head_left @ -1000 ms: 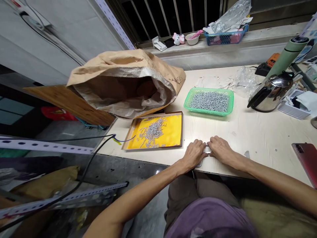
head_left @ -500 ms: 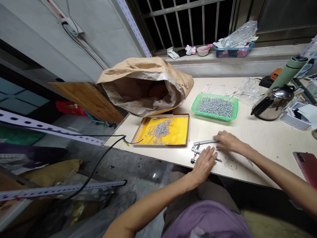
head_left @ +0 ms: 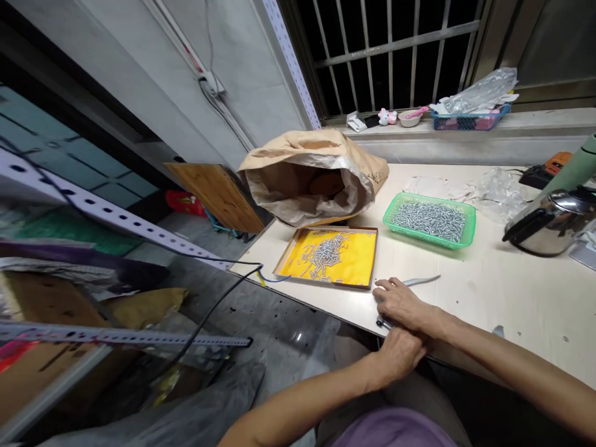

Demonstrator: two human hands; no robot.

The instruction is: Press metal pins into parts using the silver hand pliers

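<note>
A silver plier-like hand tool (head_left: 423, 280) lies at the table's front edge. One long handle sticks out to the right behind my hands, and a small dark end shows to their left. My right hand (head_left: 401, 304) is bent over the tool's head with its fingers curled round it, covering most of it. Close below, at the table edge, my left hand (head_left: 400, 355) is closed, knuckles up, against the right wrist. What its fingers hold is hidden.
A shallow tray (head_left: 374, 261) with yellow lining and small metal pins is at left. Behind it lies an open paper sack (head_left: 307, 146). A green basket (head_left: 470, 226) of metal pins stands at back right, near a steel kettle (head_left: 554, 223). A cable (head_left: 223, 292) crosses at left.
My right hand has moved left and down, from the handle onto the tool's head. My left hand has drawn back from the tool to the table edge and closed. The view has swung left.
</note>
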